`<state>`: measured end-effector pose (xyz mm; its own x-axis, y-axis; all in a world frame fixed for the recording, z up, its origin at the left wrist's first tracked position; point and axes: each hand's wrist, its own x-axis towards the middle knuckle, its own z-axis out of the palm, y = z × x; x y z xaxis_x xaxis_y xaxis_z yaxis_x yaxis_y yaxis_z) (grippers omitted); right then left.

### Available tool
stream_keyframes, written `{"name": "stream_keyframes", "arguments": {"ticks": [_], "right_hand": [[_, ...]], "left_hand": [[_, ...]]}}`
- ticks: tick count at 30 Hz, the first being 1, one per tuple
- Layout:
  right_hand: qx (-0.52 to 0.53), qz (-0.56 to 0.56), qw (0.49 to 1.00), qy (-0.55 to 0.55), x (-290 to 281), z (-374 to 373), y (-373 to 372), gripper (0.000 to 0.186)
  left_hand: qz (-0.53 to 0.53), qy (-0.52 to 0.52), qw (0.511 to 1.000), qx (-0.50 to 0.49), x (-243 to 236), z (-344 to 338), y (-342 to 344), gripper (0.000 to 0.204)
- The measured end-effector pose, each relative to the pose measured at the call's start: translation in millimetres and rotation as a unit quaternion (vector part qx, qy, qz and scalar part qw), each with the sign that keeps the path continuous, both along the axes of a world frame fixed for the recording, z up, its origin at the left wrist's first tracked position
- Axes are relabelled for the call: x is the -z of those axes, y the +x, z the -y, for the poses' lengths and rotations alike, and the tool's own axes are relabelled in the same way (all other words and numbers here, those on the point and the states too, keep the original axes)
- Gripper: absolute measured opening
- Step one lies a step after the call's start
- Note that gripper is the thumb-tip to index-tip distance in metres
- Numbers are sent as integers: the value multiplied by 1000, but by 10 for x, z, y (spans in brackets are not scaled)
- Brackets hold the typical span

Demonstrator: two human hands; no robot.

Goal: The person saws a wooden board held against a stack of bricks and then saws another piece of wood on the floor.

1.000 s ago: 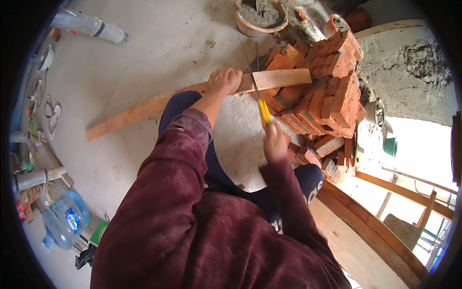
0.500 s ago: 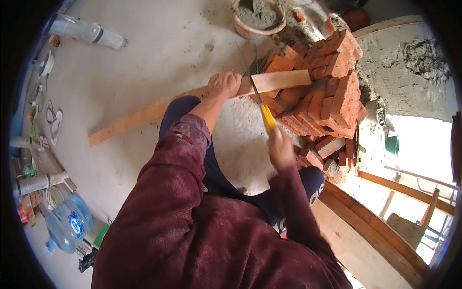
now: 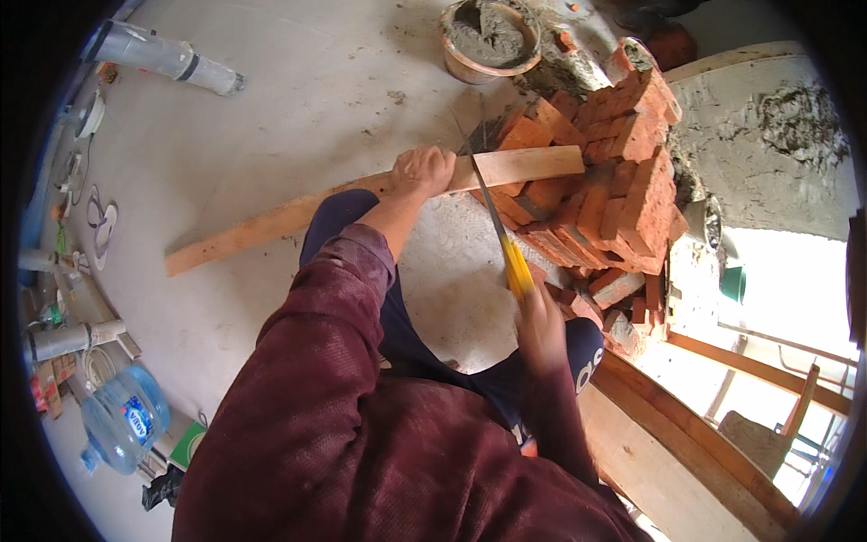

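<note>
A long wooden plank slants across in front of me, its right end lying over a stack of red bricks and its left end low over the floor. My left hand is closed around the plank, just left of where the saw crosses it. In my right hand, slightly blurred, is the yellow handle of a hand saw. The saw's thin blade lies across the plank and its tip extends beyond the far edge. My left knee is beneath the plank.
Beyond the plank stands a bucket of wet mortar. Wooden boards lie at lower right. On the left are a grey pipe, flip-flops and a blue water jug. A mortar-smeared panel is at upper right.
My right hand has drawn the saw back toward my body, so more blade shows on the near side of the plank. My left hand keeps its grip on the plank.
</note>
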<state>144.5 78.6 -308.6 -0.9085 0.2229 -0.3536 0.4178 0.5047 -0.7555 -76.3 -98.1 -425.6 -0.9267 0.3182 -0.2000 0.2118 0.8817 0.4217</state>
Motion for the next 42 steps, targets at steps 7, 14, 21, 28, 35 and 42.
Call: {"name": "stream_keyframes", "arguments": {"ticks": [7,14,21,28,35,42], "right_hand": [[-32,-144,986,74,781,197,-942,48],[-47,-132,988,72,534,133,-980,54],[-48,-150,985,64,758,-19,-699,49],[-73,-75,993,55,-126,90,364,24],[-69,-35,994,73,-436,94,372,30],[-57,-145,985,77,519,42,-647,39]], "left_hand": [[63,20,997,-27,171,59,-143,51],[-32,-8,997,68,-77,103,172,65],[58,3,995,81,-68,-9,57,62],[90,14,992,89,17,267,24,65],[91,26,993,75,-23,272,48,71],[59,28,995,73,19,91,81,62]]}}
